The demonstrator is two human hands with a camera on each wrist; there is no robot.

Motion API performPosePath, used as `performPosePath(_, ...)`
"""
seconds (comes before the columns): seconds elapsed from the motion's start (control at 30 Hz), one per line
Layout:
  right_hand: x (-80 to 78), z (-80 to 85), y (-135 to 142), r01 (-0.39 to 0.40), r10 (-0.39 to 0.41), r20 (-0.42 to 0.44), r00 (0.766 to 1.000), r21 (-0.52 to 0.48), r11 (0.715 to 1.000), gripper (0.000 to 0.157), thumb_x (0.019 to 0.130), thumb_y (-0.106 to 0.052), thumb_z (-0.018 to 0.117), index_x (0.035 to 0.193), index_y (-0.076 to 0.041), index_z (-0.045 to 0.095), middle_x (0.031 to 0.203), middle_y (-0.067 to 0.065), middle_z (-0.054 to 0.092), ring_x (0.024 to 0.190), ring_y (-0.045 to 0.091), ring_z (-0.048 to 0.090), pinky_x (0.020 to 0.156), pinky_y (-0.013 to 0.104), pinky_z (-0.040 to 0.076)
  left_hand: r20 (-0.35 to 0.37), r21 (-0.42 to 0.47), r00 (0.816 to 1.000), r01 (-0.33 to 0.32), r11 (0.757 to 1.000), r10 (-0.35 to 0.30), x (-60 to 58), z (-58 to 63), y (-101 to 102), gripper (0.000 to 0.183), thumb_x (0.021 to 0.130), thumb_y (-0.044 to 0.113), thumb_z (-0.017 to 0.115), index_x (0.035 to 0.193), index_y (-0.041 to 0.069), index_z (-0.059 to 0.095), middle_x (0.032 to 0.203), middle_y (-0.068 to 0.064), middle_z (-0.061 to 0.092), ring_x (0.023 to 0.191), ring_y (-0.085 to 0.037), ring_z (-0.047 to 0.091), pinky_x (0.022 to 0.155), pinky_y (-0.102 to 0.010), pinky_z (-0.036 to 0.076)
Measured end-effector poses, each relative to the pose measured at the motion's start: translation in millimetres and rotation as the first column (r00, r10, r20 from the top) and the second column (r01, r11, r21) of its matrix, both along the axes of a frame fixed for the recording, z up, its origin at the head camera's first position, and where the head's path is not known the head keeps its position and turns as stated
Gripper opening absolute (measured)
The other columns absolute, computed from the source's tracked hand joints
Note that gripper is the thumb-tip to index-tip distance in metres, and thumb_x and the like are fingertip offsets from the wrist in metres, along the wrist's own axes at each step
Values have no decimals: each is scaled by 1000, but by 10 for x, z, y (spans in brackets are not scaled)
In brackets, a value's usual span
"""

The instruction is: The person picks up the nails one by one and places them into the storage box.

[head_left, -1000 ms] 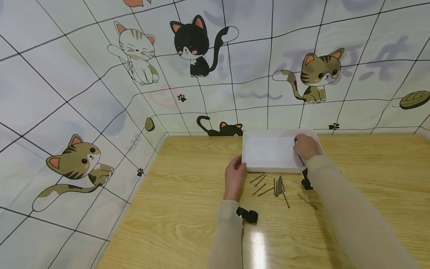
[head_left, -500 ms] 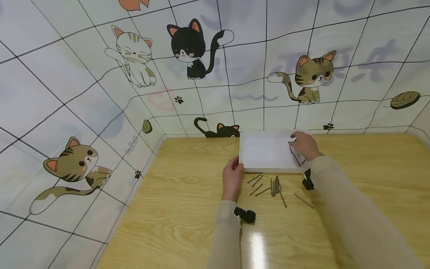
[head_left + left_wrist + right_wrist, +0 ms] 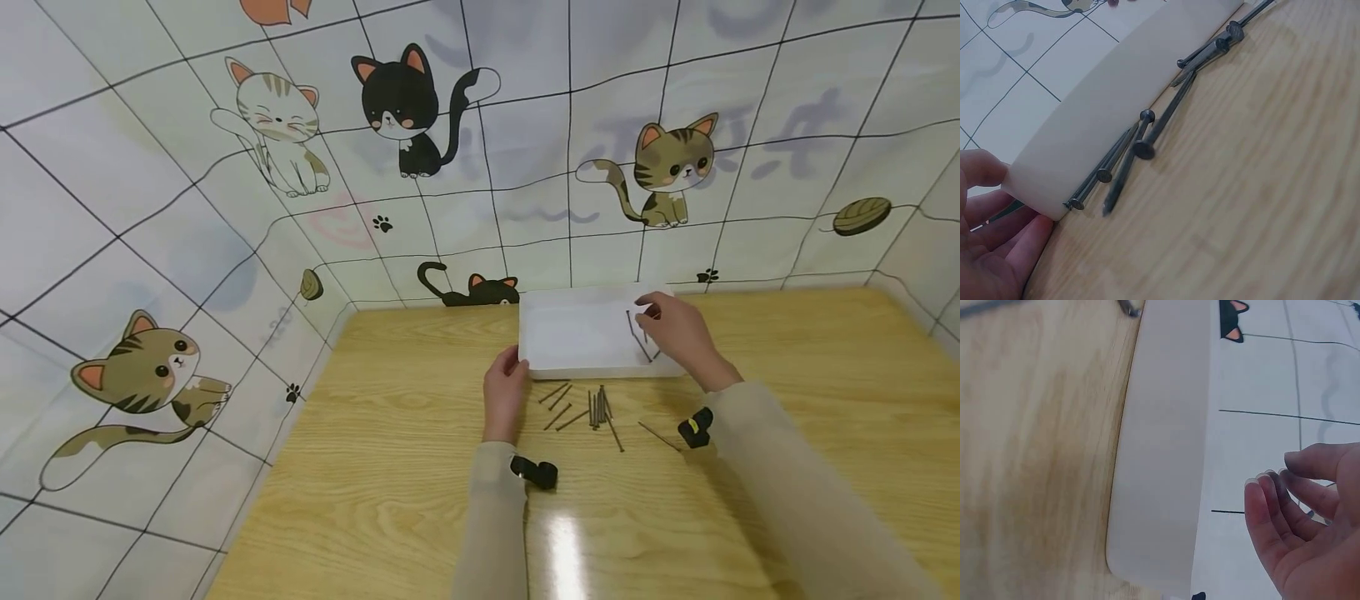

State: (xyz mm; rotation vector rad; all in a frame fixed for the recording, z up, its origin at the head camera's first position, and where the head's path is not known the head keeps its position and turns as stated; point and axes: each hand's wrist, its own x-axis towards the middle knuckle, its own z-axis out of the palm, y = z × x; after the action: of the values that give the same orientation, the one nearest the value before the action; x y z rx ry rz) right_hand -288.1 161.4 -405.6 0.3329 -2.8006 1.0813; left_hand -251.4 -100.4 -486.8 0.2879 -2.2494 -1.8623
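Nails (image 3: 557,417) in the head view lie scattered on the wood-grain desk (image 3: 360,467), along the near side of a white tray (image 3: 573,329). The tray sits close to the middle of the desk's far edge. Four nails slant apart near its left end, a tight bunch (image 3: 591,408) lies to their right, and a lone nail (image 3: 660,437) rests farther toward the desk's right edge. More nails (image 3: 638,336) lie at a slant inside the tray, in its right part. The person's left grip (image 3: 504,398) is closed about the tray's near left corner. The right grip (image 3: 678,329) hovers over the tray's right part, fingers bent loosely, with nails beneath the fingertips. Both sleeves are beige, each with a black wrist strap (image 3: 534,472). Wall covering with cartoon cats (image 3: 540,208) rises behind the desk's far edge.

From the left wrist, the left grip's fingers press the tray corner from both sides. Nails lie along the tray's outer wall, several overlapping, their flat heads showing.

From the right wrist, the right grip shows its fingers curved toward the thumb, tips near one another, with no nail visible between them. The tray's wall stands on the desk just beside it, and part of a nail shows near the wall's upper end.
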Motion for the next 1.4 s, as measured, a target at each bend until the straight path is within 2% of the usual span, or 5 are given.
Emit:
performPosePath(0.17, 217, -22, 41, 2, -3, -34, 999, -32, 999, 33, 91, -18, 48, 119, 0, 52, 99, 19, 59, 88, 32, 55, 67, 44, 44, 0, 6, 1000, 7, 1000, -7, 13, 14, -14, 36, 88, 21, 55, 123, 12, 54, 117, -2, 56, 102, -10, 53, 87, -30, 42)
performPosePath(0.63, 699, -206, 154, 40, -35, 36, 999, -171, 984, 37, 92, -27, 48, 120, -3, 52, 99, 15, 59, 80, 28, 58, 63, 35, 44, 19, 25, 1000, 10, 1000, -11, 9, 39, -11, 36, 88, 22, 56, 123, 14, 55, 117, 0, 56, 101, -9, 53, 87, -28, 42)
performPosePath(0.9, 765, -312, 114, -9, 23, 112, 993, -127, 992, 38, 93, -34, 44, 114, -5, 55, 98, 15, 60, 81, 24, 58, 65, 34, 45, 15, 20, 1000, 14, 1000, -14, 3, 9, -12, 37, 88, 23, 55, 123, 13, 54, 118, -1, 56, 102, -9, 53, 87, -29, 41)
performPosePath(1.2, 774, -362, 136, -88, 100, 188, 977, -69, 994, 35, 92, -29, 48, 115, -3, 56, 90, 10, 62, 77, 20, 56, 61, 32, 43, 26, 10, 1000, 9, 1000, -9, 15, 10, 4, 37, 88, 22, 55, 124, 13, 54, 118, -2, 55, 102, -10, 53, 87, -30, 42)
performPosePath(1.4, 761, -371, 139, -137, 141, 196, 971, -32, 990, 31, 91, -25, 50, 114, -4, 57, 95, 9, 60, 80, 19, 54, 64, 33, 43, 16, 23, 1000, 6, 1000, -7, 5, 23, -11, 37, 88, 22, 55, 124, 13, 54, 119, -2, 55, 102, -10, 53, 87, -30, 42)
